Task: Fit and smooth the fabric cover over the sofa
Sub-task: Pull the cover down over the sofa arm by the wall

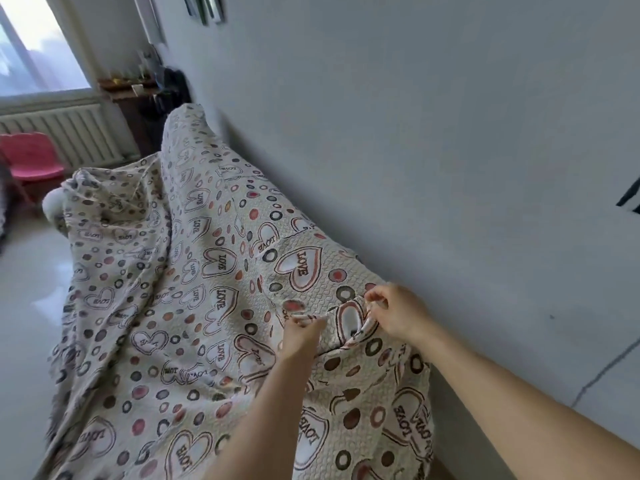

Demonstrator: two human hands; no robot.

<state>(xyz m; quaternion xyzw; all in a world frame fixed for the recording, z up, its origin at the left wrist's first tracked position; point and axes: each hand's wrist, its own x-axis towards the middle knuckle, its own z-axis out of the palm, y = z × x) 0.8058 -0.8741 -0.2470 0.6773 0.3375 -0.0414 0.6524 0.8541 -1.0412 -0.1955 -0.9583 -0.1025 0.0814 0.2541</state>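
View along the sofa from its near end. Both my forearms reach forward to the top of the backrest. My left hand (300, 336) is closed, its fingertips pinching a small fold of the cover (194, 306). My right hand (398, 315), just beside it on the wall side, is likewise closed, its thumb and fingers curled round a raised ridge of the same cloth. Between the two grips the fabric stands up in a loose bulge around one printed heart. I judge that the hands are set close together here in order to take up this slack, so that it can be drawn flat or pushed down behind the backrest.

The cover, cream with hearts and rings, lies draped over the seat, the backrest and the near end, and hangs at the front toward the floor (27, 289). The backrest runs close along the grey wall (415, 133), which leaves little room for tucking.

Farther off, long creases cross the seat, and the cloth is bunched at the far end, where a pale rounded corner of the sofa (51, 206) shows uncovered. The fitting therefore appears only partly done. Beyond stand a pink chair (33, 161), a radiator (59, 133) and a window (38, 46).
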